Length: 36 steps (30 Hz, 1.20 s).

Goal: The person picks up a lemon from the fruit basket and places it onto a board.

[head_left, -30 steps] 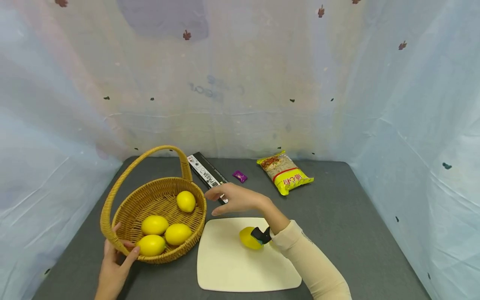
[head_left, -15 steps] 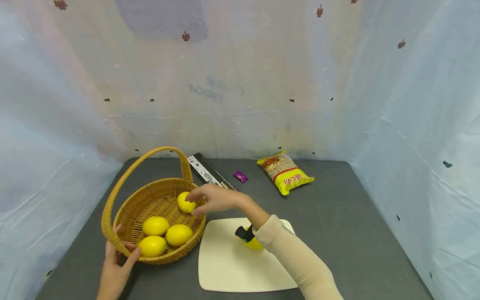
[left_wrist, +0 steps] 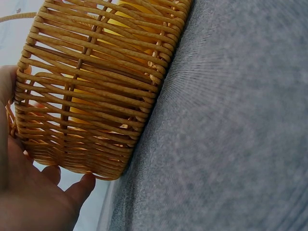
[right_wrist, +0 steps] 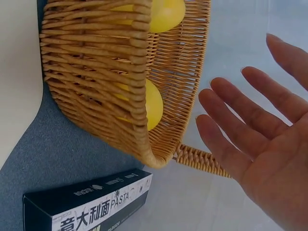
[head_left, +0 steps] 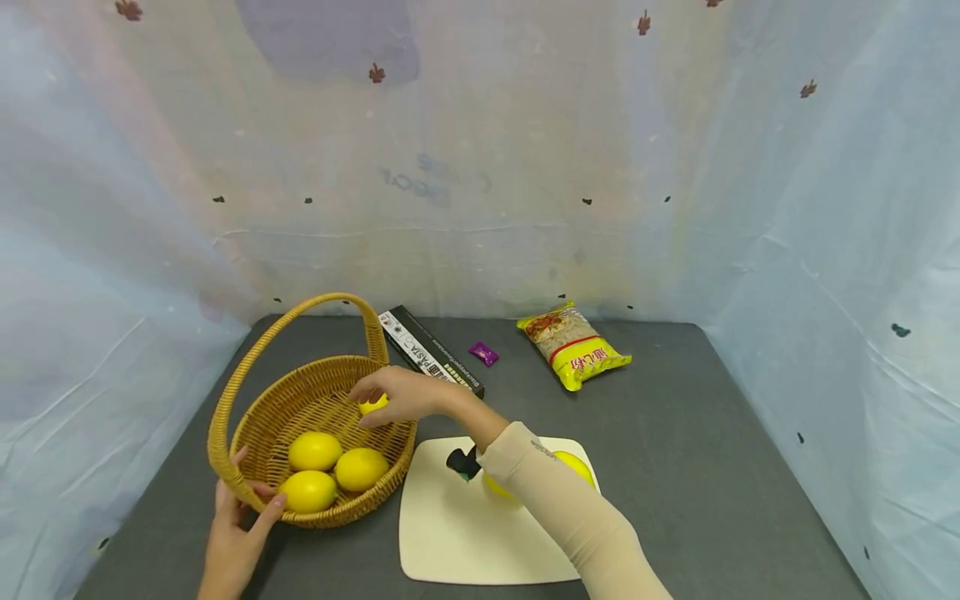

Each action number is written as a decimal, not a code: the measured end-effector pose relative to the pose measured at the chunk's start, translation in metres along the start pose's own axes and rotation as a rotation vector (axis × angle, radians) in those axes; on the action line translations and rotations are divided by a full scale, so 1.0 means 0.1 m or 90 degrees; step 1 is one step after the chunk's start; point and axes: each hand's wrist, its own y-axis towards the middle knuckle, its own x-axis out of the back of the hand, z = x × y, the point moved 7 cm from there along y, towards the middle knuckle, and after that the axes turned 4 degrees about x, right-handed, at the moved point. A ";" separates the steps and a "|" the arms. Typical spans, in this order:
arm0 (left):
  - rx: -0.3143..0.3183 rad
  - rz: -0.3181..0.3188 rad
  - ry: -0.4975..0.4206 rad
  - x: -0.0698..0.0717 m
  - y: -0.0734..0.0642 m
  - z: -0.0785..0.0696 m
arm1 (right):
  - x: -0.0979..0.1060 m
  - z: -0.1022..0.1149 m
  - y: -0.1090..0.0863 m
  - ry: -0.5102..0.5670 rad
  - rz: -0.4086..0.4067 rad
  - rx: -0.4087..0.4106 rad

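**A long cream cloth sleeve [head_left: 573, 518] and bare hands**

The sleeve covers the right forearm, plain, smooth and close-fitting, creased faintly near the elbow. It ends in a broad cream cuff [head_left: 504, 455], with a small grey marking [head_left: 543, 451] beside it, too small to read. At the wrist sits a compact black device [head_left: 460, 463] with a touch of teal below. The right hand [head_left: 408, 394] is bare, slim-fingered; the left hand [head_left: 234, 537] is bare too.

Lemons [head_left: 315, 452] lie in the basket [head_left: 300, 392], left of the board [head_left: 457, 533] — behind, left to right: pasta box [head_left: 427, 350], sweet [head_left: 483, 353], bag [head_left: 573, 346].
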 end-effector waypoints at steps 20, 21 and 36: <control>0.005 0.006 0.004 -0.01 0.01 0.03 | -0.08 -0.17 0.40 -0.002 -0.014 -0.078; 0.005 0.007 0.004 -0.01 0.01 0.02 | -0.08 -0.18 0.41 0.002 -0.017 -0.085; -0.004 0.010 0.000 -0.01 0.00 0.00 | -0.11 -0.34 0.56 -0.081 0.017 -0.200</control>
